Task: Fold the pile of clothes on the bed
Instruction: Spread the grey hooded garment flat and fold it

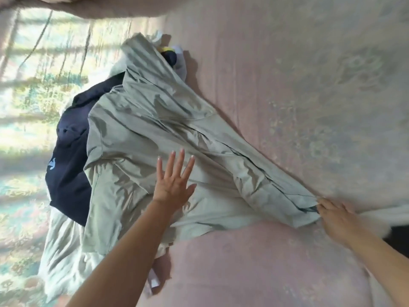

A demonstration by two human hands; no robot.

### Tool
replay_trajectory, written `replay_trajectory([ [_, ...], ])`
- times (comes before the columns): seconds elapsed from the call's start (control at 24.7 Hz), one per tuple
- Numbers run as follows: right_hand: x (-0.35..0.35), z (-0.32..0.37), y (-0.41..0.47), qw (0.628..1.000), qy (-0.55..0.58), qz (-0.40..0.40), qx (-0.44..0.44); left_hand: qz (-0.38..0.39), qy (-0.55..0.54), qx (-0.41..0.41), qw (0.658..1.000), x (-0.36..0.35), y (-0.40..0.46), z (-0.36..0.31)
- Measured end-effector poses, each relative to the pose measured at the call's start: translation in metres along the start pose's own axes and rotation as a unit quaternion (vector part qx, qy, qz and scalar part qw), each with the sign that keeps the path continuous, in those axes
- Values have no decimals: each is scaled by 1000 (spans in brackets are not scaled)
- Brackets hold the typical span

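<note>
A pale sage-green garment (155, 129) lies spread over the pile of clothes on the pink bed cover (287, 85). My left hand (173, 180) lies flat on its middle with fingers straight and spread. My right hand (334, 214) pinches the garment's lower right corner at the bed's near side, pulling the cloth taut. Under the green garment a navy blue garment (68, 156) with a small light print sticks out on the left, and white clothes (59, 251) lie below it.
More pile items, white and yellow with a dark piece (171, 54), peek out at the top of the green garment. A patterned floral cover (26, 85) fills the left side. Something white (387, 216) lies at the right edge.
</note>
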State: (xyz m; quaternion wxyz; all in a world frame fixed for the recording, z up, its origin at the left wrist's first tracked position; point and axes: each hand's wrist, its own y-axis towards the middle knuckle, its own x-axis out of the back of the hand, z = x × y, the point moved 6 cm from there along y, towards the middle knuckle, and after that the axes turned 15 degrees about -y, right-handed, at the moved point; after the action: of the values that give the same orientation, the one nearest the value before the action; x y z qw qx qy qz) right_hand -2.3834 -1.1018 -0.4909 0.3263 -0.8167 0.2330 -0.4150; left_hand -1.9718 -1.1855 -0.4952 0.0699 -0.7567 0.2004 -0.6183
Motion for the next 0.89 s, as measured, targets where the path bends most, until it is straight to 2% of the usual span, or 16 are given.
replay_trajectory([
  [0.08, 22, 18, 12, 998, 55, -27, 32, -6, 2, 14, 1000, 4, 16, 12],
  [0.16, 56, 39, 24, 988, 112, -85, 71, -6, -16, 26, 1000, 5, 23, 18],
  [0.24, 91, 62, 37, 973, 161, -132, 100, 25, -28, 31, 999, -5, 21, 15],
  [0.32, 120, 87, 52, 965, 183, -146, 116, 77, -47, 19, 996, -30, 7, 3],
  [0.41, 130, 106, 66, 968, 193, -121, 103, 110, -58, -9, 992, -59, -21, -18],
  [0.49, 122, 110, 73, 971, 227, -62, 45, 137, -50, -15, 989, -80, -54, -33],
  [0.61, 111, 97, 79, 951, 307, -23, -35, 144, -53, -46, 987, -96, -83, -41],
  [0.81, 124, 87, 83, 945, 324, -40, -4, 57, -31, -76, 995, -79, -86, -41],
  [0.89, 126, 83, 82, 943, 329, -46, -9, 83, -7, -112, 990, -84, -103, -54],
])
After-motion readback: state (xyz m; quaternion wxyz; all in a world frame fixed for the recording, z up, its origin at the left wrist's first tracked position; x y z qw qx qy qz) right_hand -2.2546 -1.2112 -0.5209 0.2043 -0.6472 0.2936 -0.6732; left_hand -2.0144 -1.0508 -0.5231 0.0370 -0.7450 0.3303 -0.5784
